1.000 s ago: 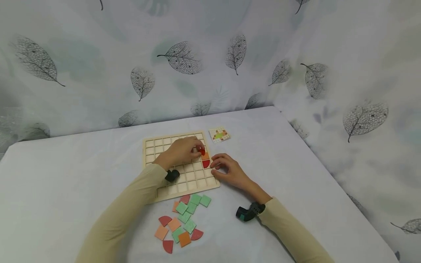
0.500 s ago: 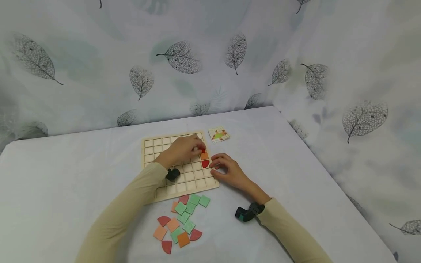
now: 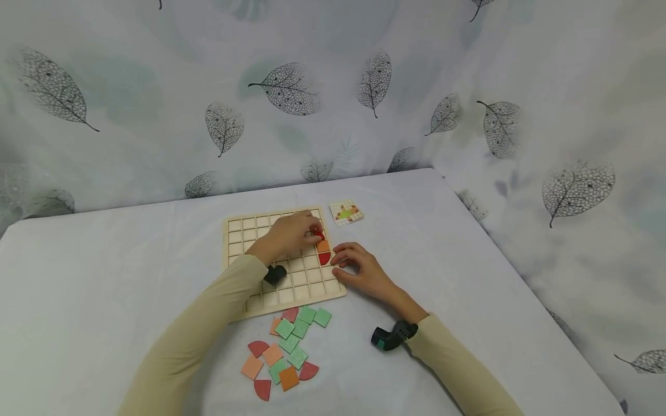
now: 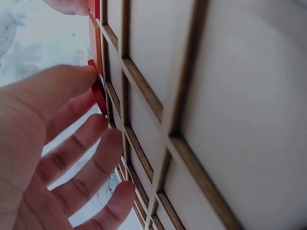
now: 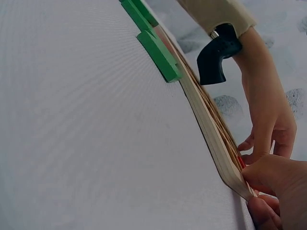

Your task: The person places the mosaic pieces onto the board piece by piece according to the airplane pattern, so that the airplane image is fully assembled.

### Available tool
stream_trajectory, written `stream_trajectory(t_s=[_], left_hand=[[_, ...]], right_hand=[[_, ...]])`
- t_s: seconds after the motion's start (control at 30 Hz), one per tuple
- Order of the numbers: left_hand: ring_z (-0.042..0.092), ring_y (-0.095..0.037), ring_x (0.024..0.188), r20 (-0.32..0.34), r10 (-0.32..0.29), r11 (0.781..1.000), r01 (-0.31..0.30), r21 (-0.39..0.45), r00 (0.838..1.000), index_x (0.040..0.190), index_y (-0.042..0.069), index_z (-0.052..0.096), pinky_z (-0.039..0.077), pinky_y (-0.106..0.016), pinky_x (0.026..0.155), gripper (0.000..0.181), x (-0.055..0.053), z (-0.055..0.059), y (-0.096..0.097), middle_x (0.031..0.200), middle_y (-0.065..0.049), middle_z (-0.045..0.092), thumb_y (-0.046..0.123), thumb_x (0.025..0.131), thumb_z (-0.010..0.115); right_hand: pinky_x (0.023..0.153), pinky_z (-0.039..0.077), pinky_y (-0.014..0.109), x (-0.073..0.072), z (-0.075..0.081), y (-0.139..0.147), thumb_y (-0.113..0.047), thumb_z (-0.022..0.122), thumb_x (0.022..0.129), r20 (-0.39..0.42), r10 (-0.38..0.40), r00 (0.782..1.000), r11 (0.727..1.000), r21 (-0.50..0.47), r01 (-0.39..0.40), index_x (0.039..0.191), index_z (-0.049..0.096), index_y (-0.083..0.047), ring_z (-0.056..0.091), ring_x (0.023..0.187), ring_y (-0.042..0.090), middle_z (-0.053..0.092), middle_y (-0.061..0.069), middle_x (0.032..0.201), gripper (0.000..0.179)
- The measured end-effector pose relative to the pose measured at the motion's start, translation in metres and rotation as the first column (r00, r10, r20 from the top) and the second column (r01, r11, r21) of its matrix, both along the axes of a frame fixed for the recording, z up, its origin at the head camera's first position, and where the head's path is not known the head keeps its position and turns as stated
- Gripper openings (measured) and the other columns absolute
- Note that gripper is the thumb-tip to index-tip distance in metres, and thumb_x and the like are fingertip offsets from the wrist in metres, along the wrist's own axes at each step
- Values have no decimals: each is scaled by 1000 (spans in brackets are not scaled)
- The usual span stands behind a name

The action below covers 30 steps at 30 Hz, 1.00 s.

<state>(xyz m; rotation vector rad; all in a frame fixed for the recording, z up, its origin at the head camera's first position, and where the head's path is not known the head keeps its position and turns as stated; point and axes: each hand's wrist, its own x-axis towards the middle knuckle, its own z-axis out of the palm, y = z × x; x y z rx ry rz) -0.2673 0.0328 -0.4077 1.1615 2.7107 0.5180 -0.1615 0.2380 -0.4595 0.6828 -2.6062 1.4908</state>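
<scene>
A wooden grid board [image 3: 299,279] lies on the white table. Near its right edge, my left hand [image 3: 288,236] pinches a red quarter-circle tile [image 4: 98,91] between thumb and index finger; the other fingers spread over the grid. That tile sits tilted at the cell just beyond an orange square tile [image 3: 323,247]. On the near side of the orange square is another red quarter-circle [image 3: 324,258]. My right hand [image 3: 364,273] holds the board's right edge with curled fingers and thumb, as the right wrist view also shows.
Several green squares [image 3: 298,357], orange squares [image 3: 289,379] and red quarter-circles [image 3: 262,389] lie loose in front of the board. A pattern card [image 3: 346,213] lies beyond its far right corner. Leaf-printed cloth [image 3: 291,89] hangs behind the table.
The red quarter-circle in my left hand has shifted slightly away from me, uncovering more of the orange square. My right hand stays at the board's edge.
</scene>
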Motion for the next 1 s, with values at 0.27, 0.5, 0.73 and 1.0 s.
stream_trajectory(t_s=[0.27,0.5,0.73,1.0], left_hand=[[62,-19,94,7,60,997,-59,-43,998,108,13,68,52,-38,79,23,2,-1,3,108,-4,62,32,94,65],[62,-22,96,36,70,997,-69,-37,997,113,12,67,51,-40,81,23,4,2,0,111,-6,62,25,95,64],[61,-22,97,49,78,996,-75,-46,996,113,11,67,51,-40,81,22,5,4,-1,111,-6,62,25,95,64],[60,-19,91,36,90,995,-89,-39,995,111,12,67,51,-38,77,22,8,6,-3,107,-4,63,26,94,64]], right_hand=[[88,52,34,2,0,-1,-2,72,86,1,-4,1000,1000,-23,4,101,68,-1,61,102,27,56,18,124,16],[87,51,48,4,4,-3,6,70,84,-6,-5,1000,1000,-22,4,101,66,7,61,100,36,54,27,124,18],[87,51,46,16,34,-12,9,67,85,8,16,1000,999,-28,-16,100,64,11,60,99,38,53,31,121,15],[87,51,43,11,26,-10,5,69,85,5,5,1000,1000,-17,-5,100,66,8,61,99,35,55,27,122,15]])
